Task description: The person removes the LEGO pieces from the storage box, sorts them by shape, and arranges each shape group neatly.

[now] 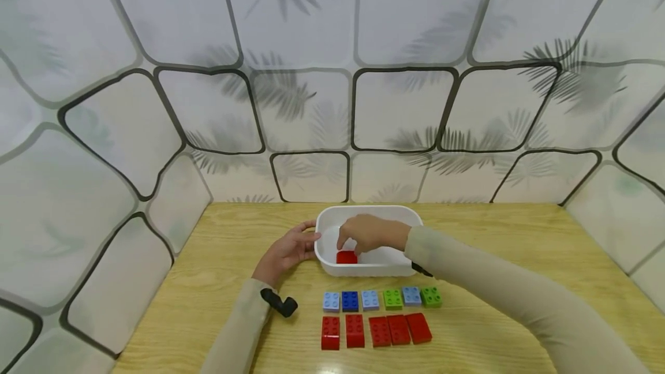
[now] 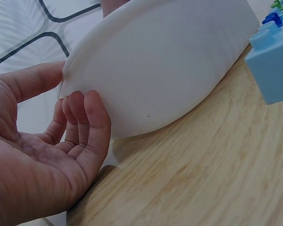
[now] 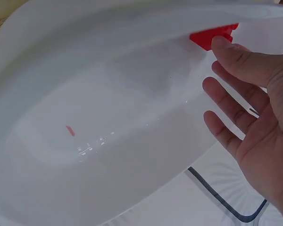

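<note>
A white container (image 1: 327,268) stands on the wooden table. At its left end my left hand (image 1: 287,251) holds on, thumb at the rim; in the left wrist view its other fingers (image 2: 96,117) curl against the outer wall. My right hand (image 1: 366,231) reaches down inside and grips a red toy brick (image 1: 347,257) near the container's left front. In the right wrist view the thumb (image 3: 233,54) overlaps that brick (image 3: 210,36); other fingers spread apart from it. The near wall partly hides the brick.
In front of the container lies a row of light blue (image 1: 331,302), dark blue (image 1: 350,301) and green bricks (image 1: 393,299). Nearer still is a row of red bricks (image 1: 355,331). A patterned wall (image 1: 400,108) rises behind the table.
</note>
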Demonstrator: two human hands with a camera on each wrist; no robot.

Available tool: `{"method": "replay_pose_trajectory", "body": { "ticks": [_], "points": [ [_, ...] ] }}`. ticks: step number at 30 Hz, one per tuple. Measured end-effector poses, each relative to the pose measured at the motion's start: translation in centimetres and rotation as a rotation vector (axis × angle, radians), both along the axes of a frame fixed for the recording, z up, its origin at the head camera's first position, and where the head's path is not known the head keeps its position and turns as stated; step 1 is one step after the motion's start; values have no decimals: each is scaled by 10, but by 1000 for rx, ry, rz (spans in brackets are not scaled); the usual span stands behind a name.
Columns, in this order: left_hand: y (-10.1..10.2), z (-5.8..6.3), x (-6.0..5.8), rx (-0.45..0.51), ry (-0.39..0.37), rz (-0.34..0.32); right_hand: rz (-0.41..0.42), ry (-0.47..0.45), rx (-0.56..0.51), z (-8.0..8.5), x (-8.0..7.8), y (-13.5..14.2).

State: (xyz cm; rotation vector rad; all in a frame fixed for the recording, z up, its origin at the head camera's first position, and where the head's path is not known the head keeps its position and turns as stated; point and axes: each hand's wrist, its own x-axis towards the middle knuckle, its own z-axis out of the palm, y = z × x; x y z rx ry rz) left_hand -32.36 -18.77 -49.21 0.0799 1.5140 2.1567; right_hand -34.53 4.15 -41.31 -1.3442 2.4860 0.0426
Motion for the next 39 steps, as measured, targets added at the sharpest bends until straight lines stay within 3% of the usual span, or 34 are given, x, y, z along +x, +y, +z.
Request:
{"method": "replay_pose_trajectory", "body": {
  "ticks": [8,19,32,39],
  "points": [
    [-1,0,-1,-11,1,0,37,-49,35,-3,3,-6],
    [0,0,-1,-5,4,7,-63,-13,57,-3,-1,-7],
    [0,2,3,-5,-3,8,-96,-63,53,-9,-7,-9],
    [1,3,1,0,-5,9,-101,-39,63,-7,-8,-11]
  ]
}}
